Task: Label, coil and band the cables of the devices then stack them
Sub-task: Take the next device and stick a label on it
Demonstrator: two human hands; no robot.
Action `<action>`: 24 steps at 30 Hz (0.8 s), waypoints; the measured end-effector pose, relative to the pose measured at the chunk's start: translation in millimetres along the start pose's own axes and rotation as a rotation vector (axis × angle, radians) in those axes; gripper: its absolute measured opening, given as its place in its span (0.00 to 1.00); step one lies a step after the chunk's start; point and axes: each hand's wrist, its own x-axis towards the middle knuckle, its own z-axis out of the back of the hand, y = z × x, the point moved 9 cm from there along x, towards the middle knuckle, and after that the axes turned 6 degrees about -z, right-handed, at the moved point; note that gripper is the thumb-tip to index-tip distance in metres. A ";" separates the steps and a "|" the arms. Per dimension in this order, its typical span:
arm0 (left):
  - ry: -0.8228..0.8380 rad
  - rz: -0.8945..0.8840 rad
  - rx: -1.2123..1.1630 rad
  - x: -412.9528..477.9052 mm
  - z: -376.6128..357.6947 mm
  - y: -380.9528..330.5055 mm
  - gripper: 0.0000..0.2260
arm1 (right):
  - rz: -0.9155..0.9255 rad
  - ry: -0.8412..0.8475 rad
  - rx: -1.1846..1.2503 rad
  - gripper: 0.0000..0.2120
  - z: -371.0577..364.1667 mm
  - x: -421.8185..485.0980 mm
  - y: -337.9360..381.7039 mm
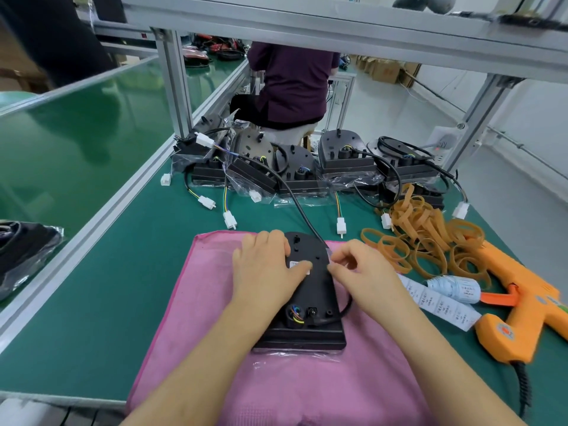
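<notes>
A pink cloth (196, 302) lies at the near edge of the green tabletop (116, 302). To its left there is bare room as far as the metal rail (92, 222) that bounds the tabletop on that side.

On the cloth a black device (310, 333) lies back up. The left hand (267, 272) rests flat on its upper left. Its grip is open, with the fingers over the far edge and the thumb pressing a white sticker (295, 263) on the back. The right hand (365, 272) is at the device's right edge, its grip closed in a pinch on a small pale strip (329, 253) just beside the black cable (304, 216). I cannot tell whether the strip wraps the cable. The cable leaves the device's near right corner, passes under the right hand and runs away toward the far side.

The right side is crowded. A roll of labels (455, 289) trails a strip toward the cloth, an orange glue gun (522, 305) lies beyond it, and a heap of rubber bands (424, 238) lies farther back.

Across the far edge, more devices (344, 158) sit in clear bags, and their white plugs trail into the gap before the cloth. A frame post (175, 87) stands at the far left corner. Beyond it a seated person (292, 84) faces away.
</notes>
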 end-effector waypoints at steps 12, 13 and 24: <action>0.324 0.227 -0.024 -45.8 1.6 45.2 0.30 | -0.371 0.224 0.346 0.19 -11.6 -55.6 -51.0; 0.338 0.241 -0.054 -49.5 -1.2 43.9 0.29 | -0.374 0.201 0.399 0.17 -13.7 -56.3 -49.3; 0.390 0.285 -0.391 -45.9 -12.0 43.4 0.15 | -0.189 0.112 0.831 0.05 -20.6 -48.8 -15.8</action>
